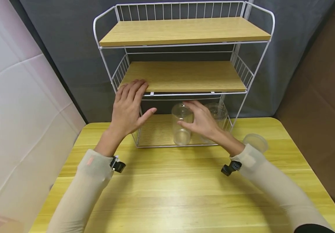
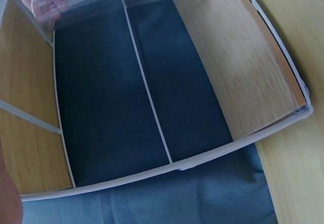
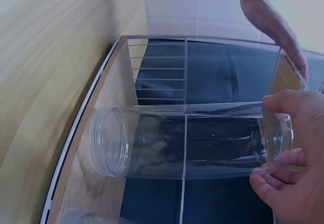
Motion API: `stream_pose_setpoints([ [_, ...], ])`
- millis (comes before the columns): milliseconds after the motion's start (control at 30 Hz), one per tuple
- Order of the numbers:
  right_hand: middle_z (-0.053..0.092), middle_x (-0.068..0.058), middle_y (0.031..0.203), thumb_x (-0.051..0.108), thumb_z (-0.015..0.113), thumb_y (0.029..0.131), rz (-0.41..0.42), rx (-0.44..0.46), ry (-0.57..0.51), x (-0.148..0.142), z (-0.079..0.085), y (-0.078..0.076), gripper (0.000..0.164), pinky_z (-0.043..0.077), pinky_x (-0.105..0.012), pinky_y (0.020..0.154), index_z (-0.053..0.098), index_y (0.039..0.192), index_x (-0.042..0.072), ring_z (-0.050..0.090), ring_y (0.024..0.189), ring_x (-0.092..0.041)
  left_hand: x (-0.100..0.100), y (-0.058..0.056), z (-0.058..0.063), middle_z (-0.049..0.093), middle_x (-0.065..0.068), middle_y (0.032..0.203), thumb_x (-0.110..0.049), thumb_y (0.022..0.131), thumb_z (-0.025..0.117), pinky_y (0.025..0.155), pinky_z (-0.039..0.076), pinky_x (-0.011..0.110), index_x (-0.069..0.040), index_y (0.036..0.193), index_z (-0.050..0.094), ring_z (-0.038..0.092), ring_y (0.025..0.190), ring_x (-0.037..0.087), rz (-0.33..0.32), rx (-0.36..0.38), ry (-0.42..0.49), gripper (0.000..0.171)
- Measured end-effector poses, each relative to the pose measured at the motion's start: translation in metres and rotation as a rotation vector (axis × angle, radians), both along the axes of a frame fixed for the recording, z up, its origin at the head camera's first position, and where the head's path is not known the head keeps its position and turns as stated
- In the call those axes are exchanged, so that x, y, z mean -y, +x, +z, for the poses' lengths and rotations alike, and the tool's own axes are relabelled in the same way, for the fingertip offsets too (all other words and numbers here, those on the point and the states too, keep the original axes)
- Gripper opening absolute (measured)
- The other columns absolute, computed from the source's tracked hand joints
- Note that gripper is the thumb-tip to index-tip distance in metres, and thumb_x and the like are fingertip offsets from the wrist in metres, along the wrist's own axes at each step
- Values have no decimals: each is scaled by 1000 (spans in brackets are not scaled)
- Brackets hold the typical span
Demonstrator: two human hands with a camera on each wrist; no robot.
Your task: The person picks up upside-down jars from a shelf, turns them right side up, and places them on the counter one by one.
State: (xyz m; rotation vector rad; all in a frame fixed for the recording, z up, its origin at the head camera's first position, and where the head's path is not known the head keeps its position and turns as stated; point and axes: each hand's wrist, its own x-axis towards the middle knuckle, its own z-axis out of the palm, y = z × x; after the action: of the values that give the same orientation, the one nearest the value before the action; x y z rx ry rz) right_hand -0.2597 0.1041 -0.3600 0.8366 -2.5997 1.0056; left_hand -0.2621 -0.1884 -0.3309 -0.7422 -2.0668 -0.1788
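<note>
A tall clear jar (image 1: 182, 127) stands upright on the bottom shelf (image 1: 155, 129) of a white wire rack. My right hand (image 1: 200, 119) holds it near its top, with the thumb on one side and the fingers on the other; the right wrist view shows this grip round the see-through jar (image 3: 192, 143) closely. A second clear jar (image 1: 218, 113) stands to the right, partly behind that hand. My left hand (image 1: 128, 106) rests with straight fingers on the front left edge of the middle shelf (image 1: 184, 76).
The rack's top shelf (image 1: 184, 30) has a raised wire rail. On the yellow wooden table (image 1: 167, 194), right of the rack, lies a translucent round lid (image 1: 256, 142). Grey cloth (image 1: 68, 58) hangs behind, with a white panel (image 1: 24, 129) on the left and a brown one (image 1: 316, 97) on the right.
</note>
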Motion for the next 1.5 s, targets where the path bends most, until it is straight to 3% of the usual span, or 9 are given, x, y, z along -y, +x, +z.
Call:
stream_pose_setpoints([
  [200,55,-23,150,30,89,85,30,4,-9,-5,4,17,82,51,-58,109,52,151,-4,61,130,-42,0,6,2,53,17,155,-72,105,35,124,30,54,-2,153,51,45,146,37,-32,26,29,86],
  [367,58,-21,147,28,90,84,73,-27,-33,-13,7,29,82,54,-55,105,54,150,-4,63,126,-39,1,15,-5,50,19,157,-66,107,41,128,24,56,0,154,49,40,150,38,-107,65,81,82],
  [633,61,-15,144,25,92,82,87,-26,-111,-29,12,45,79,56,-53,103,58,149,1,64,123,-34,0,34,-34,49,22,158,-47,108,53,127,27,55,3,153,48,43,147,41,-250,23,11,68],
  [733,62,-15,144,22,93,81,89,-21,-147,-35,14,50,78,56,-50,104,59,148,2,64,123,-33,-6,42,-45,52,22,156,-48,108,53,124,32,55,5,152,50,48,142,42,-325,63,22,69],
  [833,62,-15,143,14,94,80,95,-13,-222,-41,18,54,75,55,-42,107,61,146,1,64,123,-31,-14,51,-54,50,22,156,-55,107,51,122,35,55,5,154,47,49,142,41,-366,183,66,75],
  [1000,59,-15,145,-2,88,82,132,84,-419,-50,24,59,70,50,-25,110,59,146,-3,63,128,-28,-28,68,-67,45,20,162,-62,101,60,121,38,57,-1,159,42,45,148,37,-378,498,181,86],
  [1167,58,-15,144,-6,78,90,121,170,-572,-58,30,64,63,49,-21,108,56,148,-4,62,129,-18,-36,81,-75,41,13,167,-38,89,83,120,35,64,-10,163,39,42,151,36,-351,785,338,91],
  [1333,58,-21,148,-8,71,93,118,221,-716,-63,32,67,58,51,-22,106,54,149,-7,61,132,-14,-43,86,-80,47,14,162,-18,81,92,118,43,55,-5,161,40,49,145,36,-409,891,502,95],
  [1500,61,-13,144,-6,66,98,100,300,-833,-64,30,69,56,54,-21,102,50,151,-9,61,129,-15,-51,88,-81,49,13,161,0,78,92,117,46,40,-3,159,40,50,146,33,-513,934,689,97],
])
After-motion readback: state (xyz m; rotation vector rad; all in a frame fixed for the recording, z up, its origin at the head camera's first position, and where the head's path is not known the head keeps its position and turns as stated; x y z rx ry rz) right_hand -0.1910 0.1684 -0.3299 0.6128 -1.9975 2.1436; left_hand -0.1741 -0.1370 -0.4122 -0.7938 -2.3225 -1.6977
